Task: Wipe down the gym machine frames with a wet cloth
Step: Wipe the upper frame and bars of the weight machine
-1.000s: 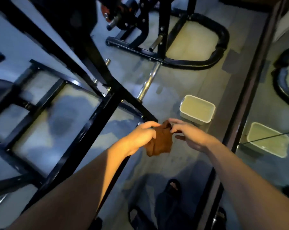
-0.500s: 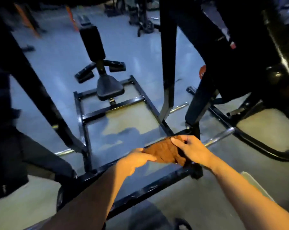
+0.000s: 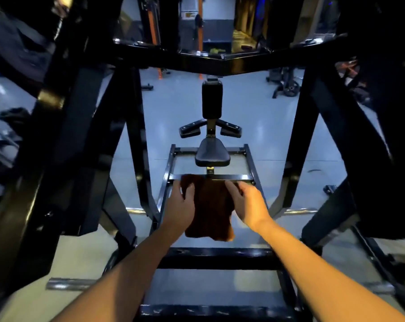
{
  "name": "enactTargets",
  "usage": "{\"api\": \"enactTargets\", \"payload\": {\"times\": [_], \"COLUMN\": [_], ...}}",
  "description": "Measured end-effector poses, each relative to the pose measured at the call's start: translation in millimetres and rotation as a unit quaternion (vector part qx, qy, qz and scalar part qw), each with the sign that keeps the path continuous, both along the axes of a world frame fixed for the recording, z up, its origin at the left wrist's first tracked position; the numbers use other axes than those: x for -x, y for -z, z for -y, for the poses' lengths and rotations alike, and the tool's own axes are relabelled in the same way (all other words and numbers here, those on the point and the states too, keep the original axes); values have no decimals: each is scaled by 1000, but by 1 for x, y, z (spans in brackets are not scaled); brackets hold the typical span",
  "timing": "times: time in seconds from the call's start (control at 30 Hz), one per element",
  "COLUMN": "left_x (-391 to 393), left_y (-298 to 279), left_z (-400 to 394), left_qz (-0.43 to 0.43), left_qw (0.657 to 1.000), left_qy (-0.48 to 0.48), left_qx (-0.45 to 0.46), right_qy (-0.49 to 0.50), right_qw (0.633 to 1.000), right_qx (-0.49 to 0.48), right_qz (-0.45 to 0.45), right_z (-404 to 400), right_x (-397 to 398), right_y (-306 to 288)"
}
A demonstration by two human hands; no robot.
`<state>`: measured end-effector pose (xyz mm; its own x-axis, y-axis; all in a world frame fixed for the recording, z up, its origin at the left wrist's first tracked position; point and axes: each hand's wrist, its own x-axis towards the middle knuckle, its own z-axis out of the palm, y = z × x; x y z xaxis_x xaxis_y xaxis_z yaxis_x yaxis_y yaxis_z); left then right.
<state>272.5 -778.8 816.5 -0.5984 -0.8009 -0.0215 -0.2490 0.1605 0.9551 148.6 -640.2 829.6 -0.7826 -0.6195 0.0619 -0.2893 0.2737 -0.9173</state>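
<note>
At frame centre, left hand (image 3: pixel 181 206) and right hand (image 3: pixel 248 204) each pinch the brown cloth's (image 3: pixel 209 210) upper corners; best folded flat before wiping the black frame crossbar (image 3: pixel 216 257).

A glossy pale grey-blue gym floor (image 3: pixel 262 126) carries a black steel machine base frame (image 3: pixel 249 156) of rails and crossbars, with a black padded seat (image 3: pixel 212 154) rising from it. Chrome bars (image 3: pixel 68 283) lie low beside the frame. Other dark equipment (image 3: pixel 287 86) stands farther back.
</note>
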Motion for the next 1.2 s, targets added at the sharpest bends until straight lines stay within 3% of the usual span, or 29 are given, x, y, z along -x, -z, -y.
{"api": "enactTargets", "payload": {"times": [0.1,0.17,0.23,0.33,0.4,0.47,0.57,0.67,0.73,0.87,0.97,1.07,1.2], "left_x": [-4,-10,-19,-35,-44,-48,-52,-53,-52,-50,-48,-45,-37], "left_y": [-18,-29,-33,-31,-31,-35,-45,-54,-59,-73,-85,-94,-99], "left_z": [0,1,8,18,21,25,35,43,47,49,42,40,40], "left_qz": [-25,-32,-23,8,27,28,31,77,96,62,101,181,135], "left_qw": [998,997,998,999,994,989,991,983,975,978,980,952,921], "left_qy": [-57,-71,-56,-22,-32,-37,9,114,160,169,163,244,333], "left_qx": [14,-13,-22,42,104,141,128,119,123,100,52,-31,-149], "right_qy": [-61,-118,-146,-116,-121,-107,-93,-184,-249,-279,-238,-176,-99], "right_qw": [961,924,933,984,974,957,964,967,944,936,949,969,988], "right_qx": [88,94,51,-85,-164,-188,-206,-147,-72,-25,-4,29,23], "right_qz": [256,353,324,103,-102,-195,-142,98,206,214,206,170,113], "right_z": [10,7,8,16,21,24,32,45,52,46,34,20,-1], "right_x": [1,-1,-3,-9,-14,-18,-15,-11,-9,-11,-12,-10,-6], "right_y": [-18,-22,-19,-13,-13,-20,-29,-41,-44,-51,-64,-72,-77]}}
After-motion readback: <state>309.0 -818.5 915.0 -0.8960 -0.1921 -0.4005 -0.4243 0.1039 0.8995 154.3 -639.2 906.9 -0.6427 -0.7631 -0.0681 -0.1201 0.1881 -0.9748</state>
